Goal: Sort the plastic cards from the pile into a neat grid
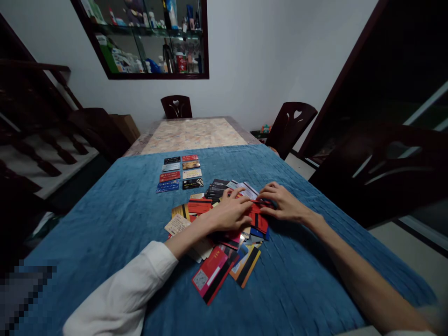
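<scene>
A loose, overlapping pile of plastic cards lies in front of me, with a pink-red card (214,274) bearing a QR code and black stripe at its near edge. My left hand (233,212) rests palm down across the pile, its fingers bent and apart. At the pile's right side my right hand (282,203) has thumb and fingers around the edge of a red card (258,219). Black cards (216,188) stick out behind my left hand. Nearer me lies a yellow card (246,267) with a dark stripe. My left hand and forearm hide part of the pile.
Beyond the pile, several cards stand in two neat columns, including a blue card (168,186) and a black card (192,183). A blue cloth (115,224) covers the near table. Dark wooden chairs (292,126) surround it; a wall shelf (150,32) is behind.
</scene>
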Available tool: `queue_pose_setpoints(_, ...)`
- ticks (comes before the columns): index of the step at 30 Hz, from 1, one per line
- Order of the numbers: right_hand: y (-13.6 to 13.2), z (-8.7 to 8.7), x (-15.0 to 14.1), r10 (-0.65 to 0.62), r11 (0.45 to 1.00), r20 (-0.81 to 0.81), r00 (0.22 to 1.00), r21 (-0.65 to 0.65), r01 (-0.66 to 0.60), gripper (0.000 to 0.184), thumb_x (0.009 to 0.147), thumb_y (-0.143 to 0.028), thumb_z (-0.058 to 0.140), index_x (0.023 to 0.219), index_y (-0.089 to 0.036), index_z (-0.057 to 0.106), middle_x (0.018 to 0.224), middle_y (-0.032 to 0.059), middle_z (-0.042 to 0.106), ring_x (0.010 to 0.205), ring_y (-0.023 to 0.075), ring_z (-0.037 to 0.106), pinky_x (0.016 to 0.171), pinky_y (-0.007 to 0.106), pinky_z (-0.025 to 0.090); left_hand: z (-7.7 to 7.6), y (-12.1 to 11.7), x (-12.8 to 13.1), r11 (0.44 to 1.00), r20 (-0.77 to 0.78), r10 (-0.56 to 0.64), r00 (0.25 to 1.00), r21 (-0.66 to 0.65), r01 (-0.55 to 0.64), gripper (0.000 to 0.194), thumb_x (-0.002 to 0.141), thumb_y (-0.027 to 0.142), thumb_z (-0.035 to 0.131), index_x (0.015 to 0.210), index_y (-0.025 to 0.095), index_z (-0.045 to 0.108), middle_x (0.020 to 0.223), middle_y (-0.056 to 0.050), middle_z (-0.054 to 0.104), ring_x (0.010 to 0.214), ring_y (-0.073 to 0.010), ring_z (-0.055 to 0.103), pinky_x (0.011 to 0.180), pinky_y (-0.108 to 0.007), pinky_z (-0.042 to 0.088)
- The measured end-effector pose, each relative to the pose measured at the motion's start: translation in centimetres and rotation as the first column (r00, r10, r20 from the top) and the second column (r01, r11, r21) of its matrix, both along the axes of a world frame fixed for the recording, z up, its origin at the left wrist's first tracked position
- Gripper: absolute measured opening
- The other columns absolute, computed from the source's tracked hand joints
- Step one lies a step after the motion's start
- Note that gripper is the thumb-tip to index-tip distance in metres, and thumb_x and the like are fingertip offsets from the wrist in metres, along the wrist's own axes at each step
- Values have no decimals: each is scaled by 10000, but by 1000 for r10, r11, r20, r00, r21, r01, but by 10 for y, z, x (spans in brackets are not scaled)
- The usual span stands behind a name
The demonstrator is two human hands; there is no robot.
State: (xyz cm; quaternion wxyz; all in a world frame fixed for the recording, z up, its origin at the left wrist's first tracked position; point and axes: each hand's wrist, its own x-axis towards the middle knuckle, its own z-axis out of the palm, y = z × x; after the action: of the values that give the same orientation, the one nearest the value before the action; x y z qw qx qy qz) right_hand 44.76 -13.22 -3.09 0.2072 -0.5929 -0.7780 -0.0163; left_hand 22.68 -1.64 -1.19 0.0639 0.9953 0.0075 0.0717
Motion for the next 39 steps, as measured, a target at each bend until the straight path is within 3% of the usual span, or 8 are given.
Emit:
queue_pose_setpoints(9,-4,-2,-6,11,996,50,999,-88,-6,293,876,-380,651,1114,-230,729,1103,118,690,1064,291,536,907,495,438,-7,1,1,1000,-19,-7,1000,16,7,326,1000,326,432,1240,194,608,1452,-110,551,1438,-384,323,1077,-666,296)
queue_pose_setpoints(13,-3,1,-15,29,994,48,998,-107,-23,310,881,-370,639,1150,-241,723,1134,121,678,1102,299,517,921,501,425,-4,6,-6,999,-14,6,1000,34,-5,247,973,329,498,1077,174,661,1360,-126,612,1403,-365,369,1072,-614,304)
queue_pose_setpoints(19,-2,4,-24,64,991,7,998,-122,-62,324,858,-301,653,1172,-248,707,1177,108,657,1124,285,495,948,487,423,0,16,-20,997,-27,37,999,-70,-39,195,920,374,620,918,179,629,1196,-109,675,1416,-369,349,1071,-605,294)
queue_pose_setpoints(28,0,5,-26,135,989,-32,990,-58,-136,189,912,-220,588,1026,-231,738,996,89,709,1014,245,542,879,426,461,3,15,-27,990,-28,48,998,-129,-51,158,864,290,677,983,193,643,1131,-95,655,1355,-356,382,1076,-563,324)
queue_pose_setpoints(35,0,5,-29,155,988,15,988,5,-155,265,971,-235,493,947,-246,756,870,76,700,935,221,573,812,387,478,4,12,-29,996,8,36,999,-81,-35,238,870,387,663,989,182,677,1091,-105,624,1204,-319,466,1021,-513,380)
queue_pose_setpoints(39,1,1,-29,149,982,77,986,107,-157,260,971,-225,497,952,-232,756,889,88,705,912,215,576,760,363,470,4,13,-29,994,38,60,997,-93,-57,326,882,488,645,976,181,700,1032,-99,634,1120,-298,498,985,-495,400)
